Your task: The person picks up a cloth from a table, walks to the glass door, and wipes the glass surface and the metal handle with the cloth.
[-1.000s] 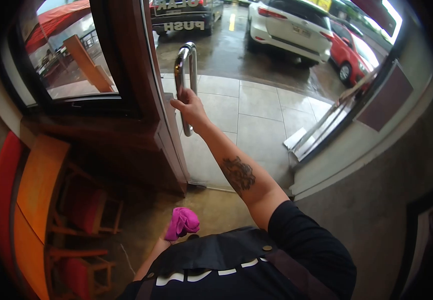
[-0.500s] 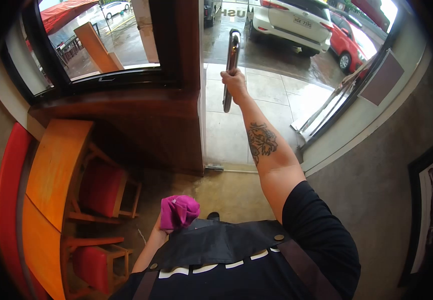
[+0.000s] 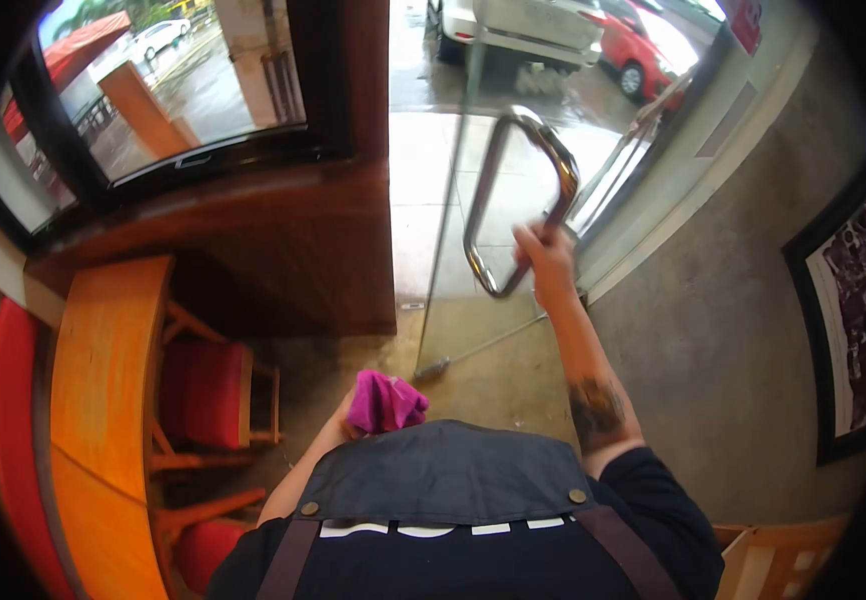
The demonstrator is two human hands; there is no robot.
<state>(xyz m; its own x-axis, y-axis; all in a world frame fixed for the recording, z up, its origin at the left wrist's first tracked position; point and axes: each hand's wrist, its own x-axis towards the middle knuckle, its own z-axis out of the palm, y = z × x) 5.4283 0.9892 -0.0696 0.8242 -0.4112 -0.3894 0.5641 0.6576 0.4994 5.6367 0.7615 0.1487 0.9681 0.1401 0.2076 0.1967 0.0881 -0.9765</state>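
My right hand point(image 3: 547, 258) is wrapped round the shiny metal door handle point(image 3: 550, 148), a long loop fixed to the glass door point(image 3: 446, 270). The door stands ajar, swung inward towards me. Low in front of my apron, my left hand point(image 3: 348, 418) holds a bunched magenta cloth point(image 3: 389, 402). The cloth covers most of that hand's fingers.
On the left are an orange wooden table point(image 3: 108, 370) and red-seated chairs point(image 3: 205, 392). A dark wood panel point(image 3: 303, 265) borders the doorway. A framed picture point(image 3: 846, 315) hangs on the right wall. Parked cars point(image 3: 523, 35) are outside.
My right hand has drawn the handle towards me and to the right, and the glass door has swung inward. My left hand with the cloth has shifted slightly right.
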